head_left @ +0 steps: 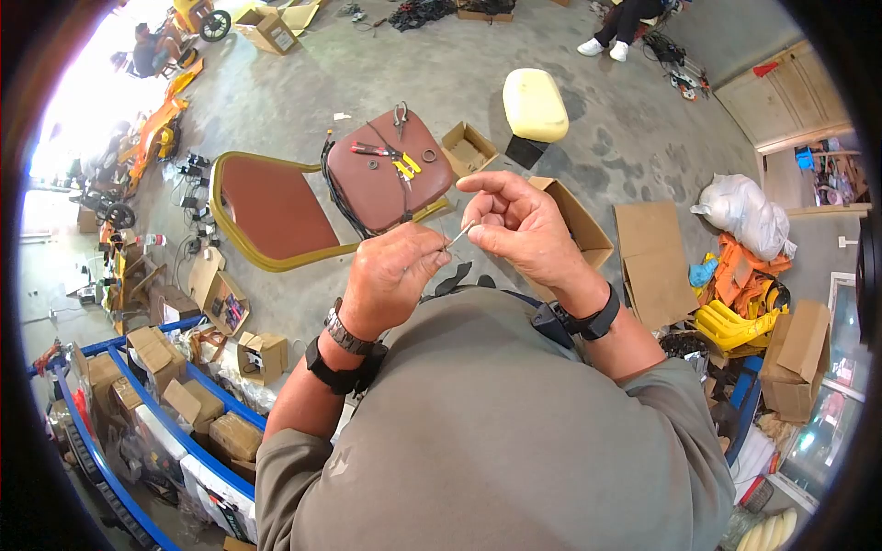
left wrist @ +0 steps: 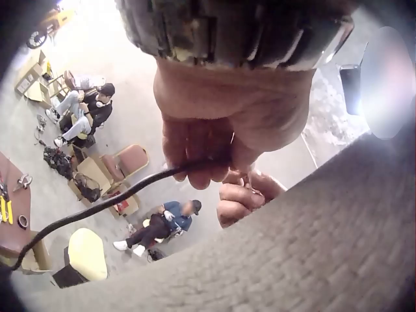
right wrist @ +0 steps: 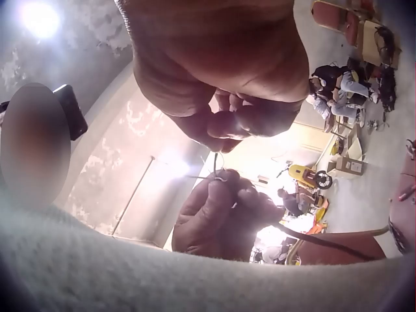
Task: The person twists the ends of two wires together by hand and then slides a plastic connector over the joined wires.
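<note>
Both hands meet in front of the chest. My left hand (head_left: 395, 275) grips a black cable (left wrist: 140, 186), which trails away from the fingers toward the chair. Thin wire ends (right wrist: 216, 161) stick out at its fingertips. With thumb and forefinger, my right hand (head_left: 524, 225) pinches one pale thin wire (head_left: 459, 236); the other fingers curl loosely. Beyond the hands, a brown padded chair seat (head_left: 372, 197) carries pliers (head_left: 400, 119), a yellow-handled tool (head_left: 406, 165), a red-handled tool (head_left: 370, 150) and a dark tape roll (head_left: 429, 156).
The chair's back (head_left: 276, 207) extends left. Open cardboard boxes (head_left: 579, 225) and a yellow stool-like seat (head_left: 536, 106) stand past the chair. A blue-framed rack (head_left: 184, 367) full of cartons is at lower left; yellow and orange parts (head_left: 740, 317) pile at right. Other people sit farther off.
</note>
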`<state>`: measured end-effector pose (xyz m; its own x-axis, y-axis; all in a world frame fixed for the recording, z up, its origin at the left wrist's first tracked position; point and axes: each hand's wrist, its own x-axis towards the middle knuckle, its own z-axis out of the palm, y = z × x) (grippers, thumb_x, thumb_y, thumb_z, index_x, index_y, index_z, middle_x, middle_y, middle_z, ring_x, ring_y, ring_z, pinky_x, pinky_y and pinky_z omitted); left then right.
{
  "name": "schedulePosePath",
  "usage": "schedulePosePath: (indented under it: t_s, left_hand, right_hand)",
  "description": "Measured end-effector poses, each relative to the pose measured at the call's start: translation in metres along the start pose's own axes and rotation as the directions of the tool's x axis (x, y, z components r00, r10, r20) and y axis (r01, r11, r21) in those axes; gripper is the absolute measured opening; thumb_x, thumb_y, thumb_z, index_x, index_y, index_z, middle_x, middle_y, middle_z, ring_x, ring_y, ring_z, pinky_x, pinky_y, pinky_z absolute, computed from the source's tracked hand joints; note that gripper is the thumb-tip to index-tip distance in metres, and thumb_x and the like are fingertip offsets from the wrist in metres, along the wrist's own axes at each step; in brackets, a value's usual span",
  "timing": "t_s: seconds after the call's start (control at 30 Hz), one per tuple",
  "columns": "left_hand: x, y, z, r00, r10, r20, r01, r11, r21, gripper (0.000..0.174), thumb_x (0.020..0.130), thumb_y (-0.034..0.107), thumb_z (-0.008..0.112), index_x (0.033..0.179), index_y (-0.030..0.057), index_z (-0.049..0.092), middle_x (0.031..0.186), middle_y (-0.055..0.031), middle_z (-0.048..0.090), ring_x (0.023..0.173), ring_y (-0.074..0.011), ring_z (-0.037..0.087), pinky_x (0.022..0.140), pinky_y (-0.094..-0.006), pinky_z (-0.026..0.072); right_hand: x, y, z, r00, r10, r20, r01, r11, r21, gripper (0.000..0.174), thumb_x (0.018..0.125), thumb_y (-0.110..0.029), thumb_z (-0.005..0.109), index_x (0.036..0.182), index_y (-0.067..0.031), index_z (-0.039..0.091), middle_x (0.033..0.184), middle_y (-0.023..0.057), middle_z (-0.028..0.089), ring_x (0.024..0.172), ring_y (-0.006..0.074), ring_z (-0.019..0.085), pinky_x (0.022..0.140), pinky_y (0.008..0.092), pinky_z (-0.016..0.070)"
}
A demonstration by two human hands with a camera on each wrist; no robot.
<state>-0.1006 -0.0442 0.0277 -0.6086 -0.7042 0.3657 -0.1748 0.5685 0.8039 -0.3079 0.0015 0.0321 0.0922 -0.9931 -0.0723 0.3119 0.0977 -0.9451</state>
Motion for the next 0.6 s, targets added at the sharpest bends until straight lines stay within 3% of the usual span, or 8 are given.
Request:
schedulePosePath:
  t_s: [0.43,0.6]
  left_hand:
    - [-0.0005,-0.0033,0.001,0.999,-0.012,0.045,0.011,1.0,0.021,0.012,0.077,0.0,0.074,0.088,0.0012,0.068,0.082,-0.012,0.069,0.073,-0.0271,0.068,0.065,-0.0341,0.0537]
    - [-0.0011,-0.0047,0.0026,0.998,-0.007,0.056,0.007,1.0,0.008,0.012,0.077,0.002,0.075,0.087,0.0005,0.068,0.084,-0.0128,0.071,0.075,-0.0277,0.069,0.066,-0.0346,0.0547]
  right_hand:
    - [0.0035,0.0093,0.0,1.0,-0.025,0.007,0.025,0.996,-0.09,0.039,0.089,0.004,0.061,0.126,-0.0023,0.056,0.093,-0.0006,0.062,0.082,0.0027,0.056,0.073,0.0195,0.0479]
    - [0.0029,0.0084,0.0034,0.999,-0.049,-0.016,0.047,0.996,-0.08,0.034,0.088,0.005,0.059,0.122,-0.0011,0.059,0.091,-0.0033,0.059,0.078,0.0008,0.052,0.068,0.0181,0.045]
